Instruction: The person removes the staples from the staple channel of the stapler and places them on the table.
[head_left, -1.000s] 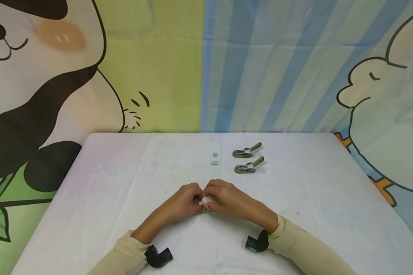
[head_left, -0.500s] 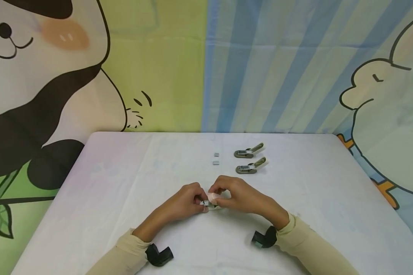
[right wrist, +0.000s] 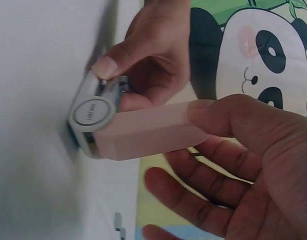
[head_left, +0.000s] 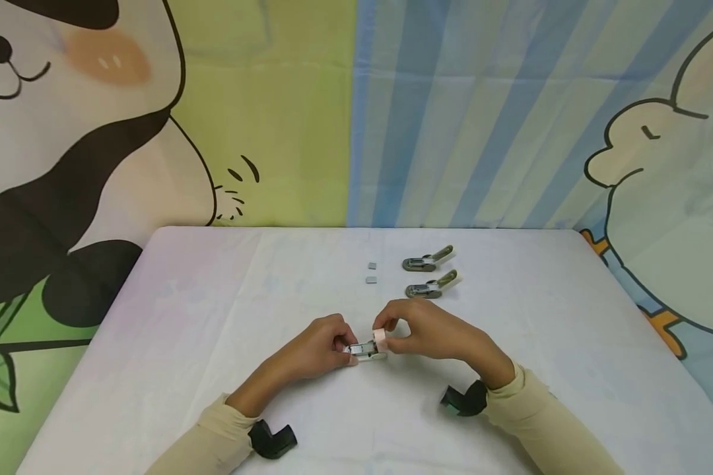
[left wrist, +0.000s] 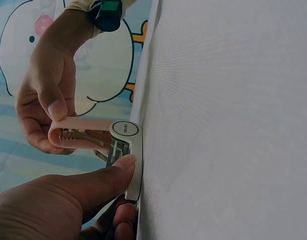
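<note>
A small stapler with a pink top cover (right wrist: 148,132) and a pale base (left wrist: 135,170) is held between both hands, its cover swung up away from the base. My left hand (head_left: 321,346) pinches the base end, thumb laid over it close to the tabletop. With thumb and fingers my right hand (head_left: 436,333) pinches the free end of the pink cover. Inside the raised cover a spring (left wrist: 86,136) shows, and the metal staple channel (head_left: 364,349) lies exposed. The remaining fingers of the right hand are spread loosely in the right wrist view.
Two olive-green staplers (head_left: 424,290) (head_left: 420,264) stand opened on the white table (head_left: 511,297) beyond the right hand. To their left lie two small grey staple strips (head_left: 371,280) (head_left: 372,266). A printed cloth (head_left: 297,132) hangs behind the table's far edge.
My right hand has moved right and slightly away, swinging the pink cover up off the base and uncovering the metal channel. The left hand has stayed nearly in place.
</note>
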`<state>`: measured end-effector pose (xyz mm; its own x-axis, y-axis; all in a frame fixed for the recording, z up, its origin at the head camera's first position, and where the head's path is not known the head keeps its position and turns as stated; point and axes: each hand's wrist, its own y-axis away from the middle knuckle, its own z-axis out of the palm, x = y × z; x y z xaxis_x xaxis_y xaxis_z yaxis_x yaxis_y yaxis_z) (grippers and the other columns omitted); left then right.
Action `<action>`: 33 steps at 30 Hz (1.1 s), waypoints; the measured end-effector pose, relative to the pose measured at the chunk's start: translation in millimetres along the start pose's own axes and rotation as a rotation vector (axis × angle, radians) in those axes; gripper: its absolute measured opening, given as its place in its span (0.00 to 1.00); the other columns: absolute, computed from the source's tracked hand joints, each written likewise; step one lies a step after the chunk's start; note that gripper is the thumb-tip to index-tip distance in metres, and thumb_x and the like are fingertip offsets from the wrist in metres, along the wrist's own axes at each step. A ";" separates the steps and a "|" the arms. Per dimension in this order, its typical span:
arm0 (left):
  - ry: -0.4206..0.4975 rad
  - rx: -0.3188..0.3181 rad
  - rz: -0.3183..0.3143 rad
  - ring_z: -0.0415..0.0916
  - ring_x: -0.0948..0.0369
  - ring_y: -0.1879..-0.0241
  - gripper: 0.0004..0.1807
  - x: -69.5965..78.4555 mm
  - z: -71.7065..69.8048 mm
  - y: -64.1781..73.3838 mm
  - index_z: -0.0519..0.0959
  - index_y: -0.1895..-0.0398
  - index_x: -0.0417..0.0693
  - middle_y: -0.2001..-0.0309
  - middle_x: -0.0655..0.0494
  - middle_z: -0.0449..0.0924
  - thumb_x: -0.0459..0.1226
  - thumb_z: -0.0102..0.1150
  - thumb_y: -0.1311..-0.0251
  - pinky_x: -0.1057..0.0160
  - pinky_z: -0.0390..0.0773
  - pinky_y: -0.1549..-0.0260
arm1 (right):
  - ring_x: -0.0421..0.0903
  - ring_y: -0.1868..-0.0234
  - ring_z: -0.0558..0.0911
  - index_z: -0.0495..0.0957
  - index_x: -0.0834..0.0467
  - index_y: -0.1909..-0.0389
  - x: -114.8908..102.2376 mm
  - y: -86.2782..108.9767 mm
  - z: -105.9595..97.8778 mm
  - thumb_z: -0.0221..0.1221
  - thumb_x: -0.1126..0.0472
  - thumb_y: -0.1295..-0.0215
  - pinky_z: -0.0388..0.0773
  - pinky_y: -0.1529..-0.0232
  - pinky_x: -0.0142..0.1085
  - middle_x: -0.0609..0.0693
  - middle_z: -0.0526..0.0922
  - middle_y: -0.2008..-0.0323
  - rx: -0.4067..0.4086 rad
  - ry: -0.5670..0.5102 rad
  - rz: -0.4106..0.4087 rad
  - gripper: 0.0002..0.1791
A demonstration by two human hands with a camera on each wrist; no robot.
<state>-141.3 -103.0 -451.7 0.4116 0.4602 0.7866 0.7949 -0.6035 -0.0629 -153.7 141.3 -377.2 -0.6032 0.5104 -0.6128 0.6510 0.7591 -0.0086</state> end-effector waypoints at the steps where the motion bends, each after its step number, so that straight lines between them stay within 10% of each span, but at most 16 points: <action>1: -0.002 0.001 -0.003 0.70 0.64 0.71 0.08 0.0 -0.3 0.3 0.82 0.67 0.44 0.71 0.58 0.71 0.30 0.72 0.49 0.66 0.73 0.71 | 0.41 0.58 0.78 0.82 0.55 0.53 -1.0 0.1 -0.9 0.64 0.64 0.39 0.77 0.58 0.43 0.38 0.80 0.60 -0.004 0.010 0.006 0.12; 33: 0.002 0.006 0.007 0.69 0.63 0.71 0.08 -0.3 0.0 1.2 0.82 0.66 0.44 0.71 0.57 0.71 0.30 0.72 0.49 0.66 0.72 0.72 | 0.42 0.64 0.76 0.85 0.57 0.61 0.1 11.6 -12.2 0.67 0.70 0.45 0.76 0.61 0.38 0.40 0.78 0.68 -0.150 0.243 0.202 0.10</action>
<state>-140.5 -103.8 -452.0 0.4163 0.4543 0.7876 0.7944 -0.6032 -0.0720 -151.8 155.0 -367.7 -0.5733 0.7240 -0.3837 0.7041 0.6748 0.2212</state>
